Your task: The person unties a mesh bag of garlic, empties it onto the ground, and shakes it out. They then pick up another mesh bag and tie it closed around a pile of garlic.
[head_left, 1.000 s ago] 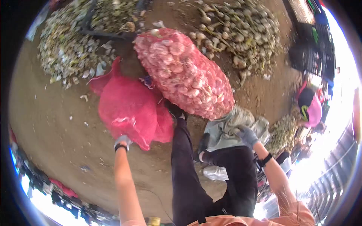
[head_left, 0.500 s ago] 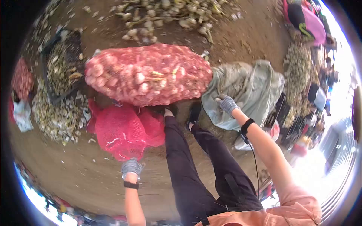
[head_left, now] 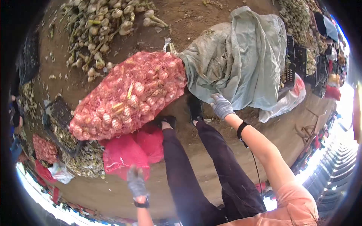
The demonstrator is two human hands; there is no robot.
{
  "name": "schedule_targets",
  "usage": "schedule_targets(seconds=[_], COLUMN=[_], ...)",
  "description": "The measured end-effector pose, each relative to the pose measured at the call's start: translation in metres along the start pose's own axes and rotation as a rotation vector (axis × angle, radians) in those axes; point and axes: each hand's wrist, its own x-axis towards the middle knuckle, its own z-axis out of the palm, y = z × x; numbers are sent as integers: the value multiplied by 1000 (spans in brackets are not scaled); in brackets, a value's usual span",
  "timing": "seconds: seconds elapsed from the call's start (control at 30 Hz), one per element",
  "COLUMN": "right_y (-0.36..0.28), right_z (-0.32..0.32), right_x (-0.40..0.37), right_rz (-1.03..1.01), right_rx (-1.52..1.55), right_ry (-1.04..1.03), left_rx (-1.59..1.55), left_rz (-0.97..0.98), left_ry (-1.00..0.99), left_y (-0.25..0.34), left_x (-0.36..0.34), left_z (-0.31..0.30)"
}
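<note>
My left hand [head_left: 136, 183], in a grey glove and blurred by motion, has its fingers stretched out. Its fingertips overlap the lower edge of a bright pink mesh sack [head_left: 126, 156] lying on the ground. Behind that lies a long, full red mesh sack of garlic [head_left: 130, 96], slanting up to the right. My right hand [head_left: 222, 107], also gloved, is at the near edge of a crumpled grey-green cloth [head_left: 252, 64], fingers extended and partly apart. The cloth lies against the garlic sack's right end.
Loose garlic [head_left: 100, 34] is heaped on the dirt floor beyond the sack. More garlic [head_left: 85, 162] lies at left beside a smaller red sack [head_left: 45, 148]. Black crates [head_left: 299, 60] and a white-and-red bag [head_left: 286, 100] stand at right. My feet are close to the garlic sack.
My view has turned, so the garlic sack now slants and the cloth sits higher. My left hand has shifted slightly right and lower in view; my right hand stays by the cloth's edge.
</note>
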Motion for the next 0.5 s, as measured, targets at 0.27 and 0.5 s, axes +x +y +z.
schedule_targets(seconds=[0.27,0.5], right_y=[163,296], right_z=[-151,-385], right_x=[-9,2], right_rz=[280,322], right_rx=[-343,-678], right_ry=[-134,362], left_rx=[711,1067], left_rz=[856,1030], left_ry=[-96,-246], left_y=[242,255], left_x=[174,245], left_z=[125,232])
